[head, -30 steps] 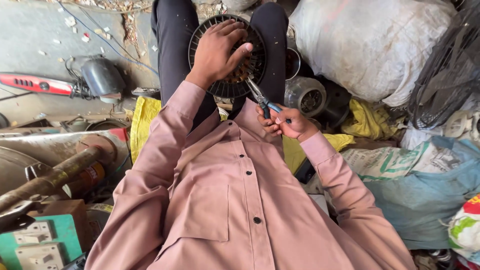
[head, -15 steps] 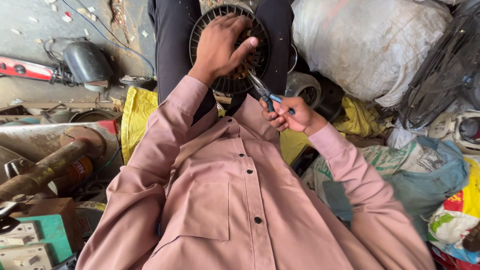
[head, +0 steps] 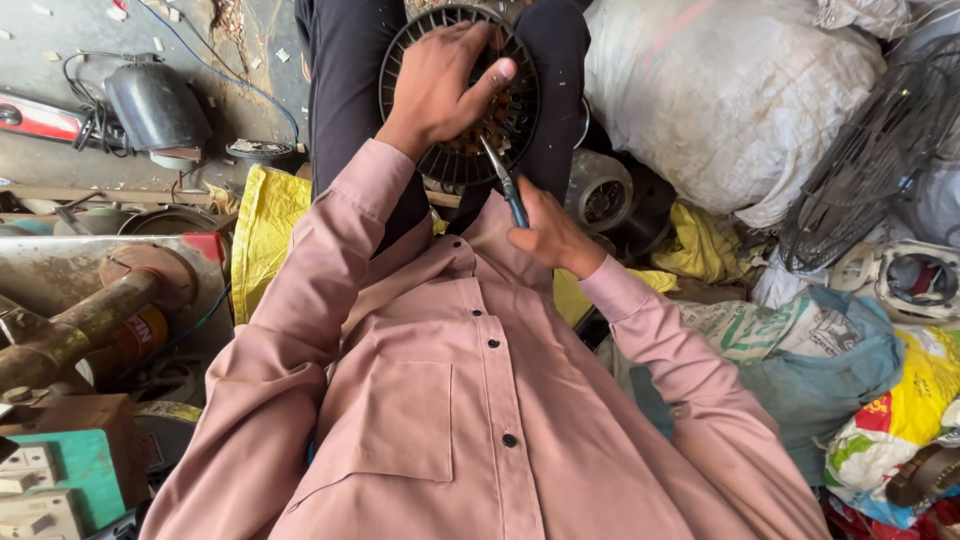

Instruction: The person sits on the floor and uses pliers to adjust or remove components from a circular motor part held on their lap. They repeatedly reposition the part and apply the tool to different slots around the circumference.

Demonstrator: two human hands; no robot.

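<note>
Your left hand [head: 440, 85] lies spread over the round black fan grille [head: 460, 95], which rests between your knees against the dark trouser legs [head: 345, 90]; the thumb reaches across its ribs and the fingers curl over the far rim, so this grip is holding the grille steady. Your right hand [head: 550, 235] is closed around the blue-handled pliers [head: 505, 185], whose nose points up into the lower part of the grille, near the orange-brown windings (whether the tips have actually bitten on anything you cannot tell from here).

To do this well, keep the left palm pressing the grille down into your lap so it cannot spin when the tool pulls. Judging by the angle, a short straight tug along the line of the pliers looks safer than a twist, which could bend the thin ribs. Keep your left thumb clear of the tool's nose; it sits quite near.

The white sack [head: 720, 100] and the wire fan guard [head: 870, 160] crowd your right elbow, so work with the wrist.
</note>
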